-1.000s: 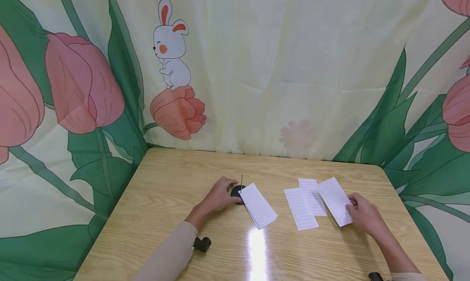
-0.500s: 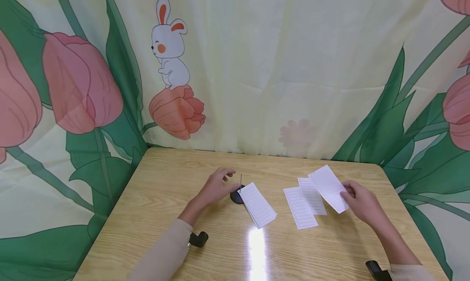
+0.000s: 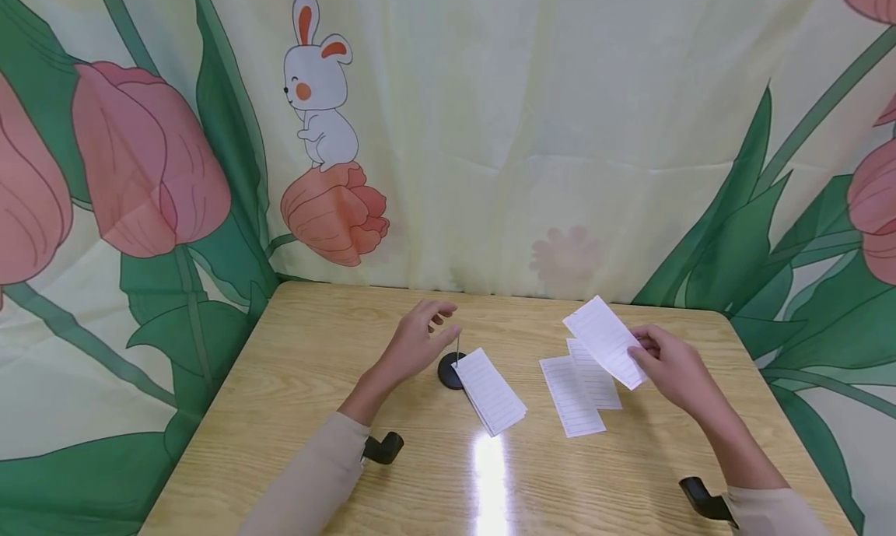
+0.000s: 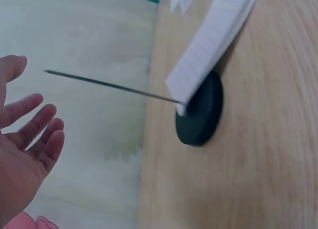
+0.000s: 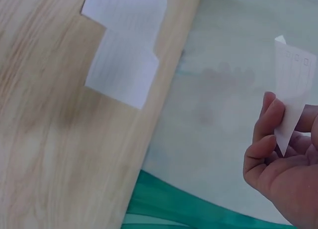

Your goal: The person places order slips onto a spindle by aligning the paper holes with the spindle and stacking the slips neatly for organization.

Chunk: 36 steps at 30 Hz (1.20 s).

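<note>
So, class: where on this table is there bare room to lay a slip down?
Bare wood lies along the table left of the left hand and behind both hands. It is crowded between the spike holder, its slips and the two loose slips.

The light is bright and even, with soft shadows. A white glare lies on the desk (image 3: 490, 466) between the hands, nearer the person. Both wrist views are slightly blurred, and the head view bends at its edges.
</note>
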Each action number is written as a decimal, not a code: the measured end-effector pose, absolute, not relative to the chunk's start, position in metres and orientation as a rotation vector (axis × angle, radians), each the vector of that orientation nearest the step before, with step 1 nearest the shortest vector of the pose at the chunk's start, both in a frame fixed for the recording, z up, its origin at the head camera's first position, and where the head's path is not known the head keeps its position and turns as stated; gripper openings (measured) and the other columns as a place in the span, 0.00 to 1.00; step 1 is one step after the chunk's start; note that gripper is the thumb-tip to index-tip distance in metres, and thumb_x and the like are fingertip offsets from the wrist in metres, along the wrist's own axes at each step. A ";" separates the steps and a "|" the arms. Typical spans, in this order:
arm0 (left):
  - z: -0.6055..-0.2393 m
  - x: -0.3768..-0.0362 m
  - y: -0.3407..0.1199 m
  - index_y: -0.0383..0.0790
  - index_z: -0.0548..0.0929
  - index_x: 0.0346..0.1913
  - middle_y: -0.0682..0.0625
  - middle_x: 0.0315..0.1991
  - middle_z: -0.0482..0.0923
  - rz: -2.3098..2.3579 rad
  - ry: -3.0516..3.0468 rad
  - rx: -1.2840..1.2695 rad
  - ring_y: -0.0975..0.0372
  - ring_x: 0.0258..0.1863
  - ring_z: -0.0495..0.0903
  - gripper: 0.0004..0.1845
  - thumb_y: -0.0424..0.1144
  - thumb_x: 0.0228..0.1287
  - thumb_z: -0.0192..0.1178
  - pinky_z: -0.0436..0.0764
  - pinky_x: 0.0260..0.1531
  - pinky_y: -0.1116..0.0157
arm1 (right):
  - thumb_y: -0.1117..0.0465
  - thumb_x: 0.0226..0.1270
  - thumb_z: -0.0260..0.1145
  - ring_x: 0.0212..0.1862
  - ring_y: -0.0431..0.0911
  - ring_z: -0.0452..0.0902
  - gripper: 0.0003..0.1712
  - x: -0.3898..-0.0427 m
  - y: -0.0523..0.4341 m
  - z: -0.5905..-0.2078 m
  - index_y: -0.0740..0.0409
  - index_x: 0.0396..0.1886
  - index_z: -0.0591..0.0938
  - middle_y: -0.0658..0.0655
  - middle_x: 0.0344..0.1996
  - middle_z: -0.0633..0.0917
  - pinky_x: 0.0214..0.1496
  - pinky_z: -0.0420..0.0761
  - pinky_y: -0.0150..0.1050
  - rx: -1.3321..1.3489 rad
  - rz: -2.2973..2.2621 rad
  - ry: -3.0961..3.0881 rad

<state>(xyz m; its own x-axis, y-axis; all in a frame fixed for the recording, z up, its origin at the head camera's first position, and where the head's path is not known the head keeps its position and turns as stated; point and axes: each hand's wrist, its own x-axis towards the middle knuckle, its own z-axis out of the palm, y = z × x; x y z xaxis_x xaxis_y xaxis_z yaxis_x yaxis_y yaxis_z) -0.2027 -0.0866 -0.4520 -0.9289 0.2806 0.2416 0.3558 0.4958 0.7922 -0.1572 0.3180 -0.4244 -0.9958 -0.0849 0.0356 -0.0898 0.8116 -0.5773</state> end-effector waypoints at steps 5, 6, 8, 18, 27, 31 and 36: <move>-0.436 -0.202 -0.078 0.38 0.82 0.62 0.42 0.56 0.81 -1.420 -2.598 -0.622 0.46 0.54 0.80 0.19 0.42 0.74 0.64 0.82 0.52 0.49 | 0.67 0.76 0.62 0.45 0.56 0.82 0.19 -0.158 0.305 -0.414 0.72 0.61 0.77 0.69 0.48 0.85 0.39 0.82 0.30 0.207 0.984 -2.960; -0.433 -0.201 -0.076 0.38 0.82 0.61 0.42 0.56 0.81 -1.412 -2.592 -0.633 0.47 0.54 0.81 0.18 0.42 0.74 0.64 0.82 0.52 0.50 | 0.67 0.76 0.62 0.45 0.56 0.82 0.18 -0.159 0.302 -0.412 0.72 0.61 0.77 0.69 0.47 0.85 0.38 0.81 0.30 0.220 0.990 -2.955; -0.427 -0.201 -0.072 0.38 0.83 0.61 0.43 0.56 0.82 -1.398 -2.578 -0.654 0.49 0.53 0.81 0.18 0.42 0.74 0.63 0.82 0.51 0.52 | 0.67 0.77 0.62 0.45 0.55 0.83 0.18 -0.160 0.297 -0.409 0.72 0.61 0.77 0.68 0.47 0.85 0.38 0.81 0.29 0.254 1.010 -2.942; -0.410 -0.202 -0.053 0.38 0.86 0.56 0.47 0.48 0.86 -1.357 -2.555 -0.725 0.56 0.47 0.82 0.14 0.40 0.74 0.64 0.83 0.45 0.57 | 0.67 0.76 0.63 0.46 0.53 0.84 0.17 -0.164 0.272 -0.397 0.69 0.59 0.79 0.64 0.45 0.87 0.40 0.81 0.31 0.352 1.044 -2.909; -0.405 -0.206 -0.040 0.36 0.88 0.51 0.48 0.41 0.88 -1.395 -2.570 -0.717 0.59 0.41 0.83 0.11 0.38 0.73 0.64 0.82 0.41 0.67 | 0.68 0.75 0.63 0.43 0.51 0.82 0.15 -0.168 0.251 -0.395 0.68 0.58 0.80 0.63 0.44 0.88 0.38 0.81 0.32 0.435 1.109 -2.877; -0.404 -0.207 -0.035 0.36 0.89 0.49 0.48 0.39 0.89 -1.455 -2.577 -0.681 0.60 0.38 0.83 0.09 0.37 0.73 0.64 0.80 0.36 0.69 | 0.68 0.75 0.63 0.43 0.50 0.83 0.14 -0.169 0.243 -0.396 0.67 0.57 0.81 0.61 0.44 0.88 0.40 0.81 0.33 0.455 1.112 -2.877; -0.403 -0.208 -0.034 0.37 0.90 0.45 0.49 0.37 0.88 -1.530 -2.580 -0.633 0.60 0.37 0.81 0.07 0.36 0.72 0.64 0.77 0.31 0.69 | 0.68 0.75 0.63 0.43 0.50 0.84 0.14 -0.172 0.233 -0.396 0.66 0.57 0.81 0.61 0.43 0.88 0.40 0.81 0.33 0.483 1.140 -2.864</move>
